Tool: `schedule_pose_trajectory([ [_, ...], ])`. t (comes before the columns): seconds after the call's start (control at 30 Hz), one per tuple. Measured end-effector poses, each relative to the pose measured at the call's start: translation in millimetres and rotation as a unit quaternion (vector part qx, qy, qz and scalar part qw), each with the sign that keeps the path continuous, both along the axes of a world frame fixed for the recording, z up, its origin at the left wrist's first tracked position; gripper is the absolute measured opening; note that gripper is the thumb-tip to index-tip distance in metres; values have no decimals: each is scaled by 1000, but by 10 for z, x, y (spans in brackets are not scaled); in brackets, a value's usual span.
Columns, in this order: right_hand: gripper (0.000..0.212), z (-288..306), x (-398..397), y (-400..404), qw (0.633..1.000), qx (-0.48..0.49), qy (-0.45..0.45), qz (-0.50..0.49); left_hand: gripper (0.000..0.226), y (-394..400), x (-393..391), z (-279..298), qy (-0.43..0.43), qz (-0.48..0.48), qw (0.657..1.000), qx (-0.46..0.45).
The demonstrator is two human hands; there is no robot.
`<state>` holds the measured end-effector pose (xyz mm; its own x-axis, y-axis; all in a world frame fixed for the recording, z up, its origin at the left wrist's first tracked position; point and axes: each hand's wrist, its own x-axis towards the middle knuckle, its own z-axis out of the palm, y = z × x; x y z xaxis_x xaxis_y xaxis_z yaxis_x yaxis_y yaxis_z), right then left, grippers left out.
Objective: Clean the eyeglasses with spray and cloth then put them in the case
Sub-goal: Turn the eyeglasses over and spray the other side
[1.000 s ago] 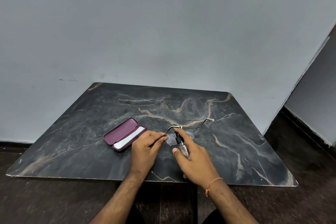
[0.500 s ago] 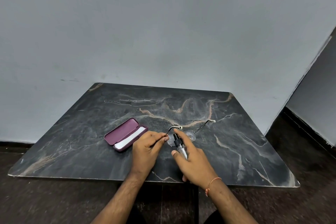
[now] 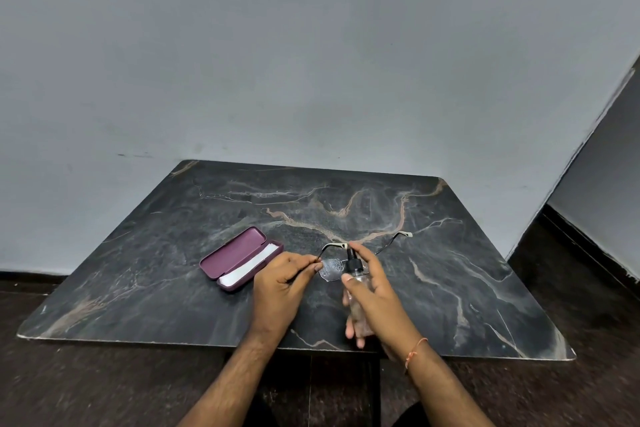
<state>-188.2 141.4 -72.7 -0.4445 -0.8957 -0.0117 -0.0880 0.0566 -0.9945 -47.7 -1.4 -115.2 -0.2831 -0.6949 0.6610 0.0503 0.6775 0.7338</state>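
Head view: the spraying step is in hand. The left hand (image 3: 280, 282) pinches the eyeglasses (image 3: 332, 269) just above the table (image 3: 485, 288); the right hand (image 3: 375, 291) wraps the spray bottle (image 3: 356, 291), forefinger on the nozzle, aimed at the droplet-speckled lens. Next, probably the cloth (image 3: 247, 267), lying in the open case (image 3: 239, 258).

Your left hand (image 3: 282, 282) pinches the eyeglasses (image 3: 331, 269) at centre frame; your right hand (image 3: 375, 291) grips the spray bottle (image 3: 356, 288), index finger on its nozzle, over the worktop (image 3: 450, 288).
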Motion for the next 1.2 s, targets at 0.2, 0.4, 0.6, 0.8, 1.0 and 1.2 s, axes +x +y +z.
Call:
schedule_pose_trajectory([
  [0.2, 63, 47, -196, 93, 997, -17, -56, -42, 13, -13, -8, -16, 5, 4, 1000, 1],
  [0.4, 64, 100, -373, 177, 998, -5, -58, -32, 14, -11, -13, -17, 1, 7, 1000, -3],
  [0.6, 61, 68, -327, 122, 999, 8, -35, -13, 14, -9, -20, -22, 8, -2, 1000, 7],
  [0.8, 51, -51, -312, 48, 997, 21, -74, -2, 14, -39, -25, -55, 9, -6, 1000, 11],
  [1.0, 56, -72, -313, 88, 998, 14, -62, -24, 13, -45, -28, -55, 18, -13, 1000, 15],
  [1.2, 65, 90, -140, 96, 1000, 16, 10, 0, 14, -55, -43, -65, 16, -9, 1000, 9],
])
